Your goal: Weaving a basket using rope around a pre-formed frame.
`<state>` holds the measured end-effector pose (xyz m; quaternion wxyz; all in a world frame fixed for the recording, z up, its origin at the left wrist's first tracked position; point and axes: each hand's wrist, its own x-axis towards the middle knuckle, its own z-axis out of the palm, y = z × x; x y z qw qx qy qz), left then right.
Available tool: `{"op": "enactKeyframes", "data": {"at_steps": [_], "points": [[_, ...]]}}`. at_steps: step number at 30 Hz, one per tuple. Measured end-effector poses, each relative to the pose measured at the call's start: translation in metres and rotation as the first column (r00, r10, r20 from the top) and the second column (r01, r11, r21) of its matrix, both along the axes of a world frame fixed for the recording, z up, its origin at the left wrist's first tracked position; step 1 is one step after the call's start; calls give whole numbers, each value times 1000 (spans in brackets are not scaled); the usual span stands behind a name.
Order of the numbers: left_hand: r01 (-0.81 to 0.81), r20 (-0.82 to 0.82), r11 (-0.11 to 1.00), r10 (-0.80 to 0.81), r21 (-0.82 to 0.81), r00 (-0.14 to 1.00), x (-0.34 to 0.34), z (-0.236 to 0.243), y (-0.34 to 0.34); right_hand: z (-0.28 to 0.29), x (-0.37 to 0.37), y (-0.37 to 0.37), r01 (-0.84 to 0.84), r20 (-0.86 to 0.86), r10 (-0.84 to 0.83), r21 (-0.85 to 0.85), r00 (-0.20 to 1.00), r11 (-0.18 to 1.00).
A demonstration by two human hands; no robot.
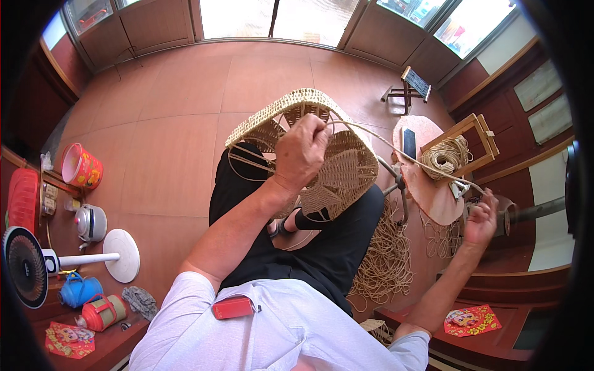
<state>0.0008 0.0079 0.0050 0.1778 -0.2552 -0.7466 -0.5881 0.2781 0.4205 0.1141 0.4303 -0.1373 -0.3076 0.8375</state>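
Note:
A woven straw-coloured basket [341,179] rests tilted across my knees, its open latticed side facing me. My left hand [303,151] is closed over the opening, pinching a pale cord [396,146] near the basket's rim. From there the cord runs in a long arc to the right. Out at the far right, my raised right hand [481,217] grips the other part of that cord between its fingers. Loose loops of cord hang at the basket's left corner. The left fingertips are partly hidden behind the knuckles.
A coil of cord [447,156] on a wooden frame [486,137] sits on a pale slab [433,201] with a phone [409,142]. Tangled cord [387,260] heaps by my right leg. A folding stool [408,89] stands beyond; a fan [26,266], kettle [91,222] and bucket [81,166] are left.

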Motion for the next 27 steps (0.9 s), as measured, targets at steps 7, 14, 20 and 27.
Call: {"op": "enactKeyframes", "data": {"at_steps": [7,14,20,27], "points": [[-17,83,1000,17,1,996,-6,1,-4,-86,-112,-226,-398,514,-197,811,835,429],[-1,112,999,6,-46,994,-9,6,-9,-100,-200,-292,-178,122,-432,980,894,-90],[-69,-156,993,53,-97,986,-23,10,-13,-119,-215,-302,-183,134,-474,981,870,-58],[-267,-460,930,127,-253,879,-27,10,-10,-113,-215,-313,-290,245,-501,957,830,-13]]}}
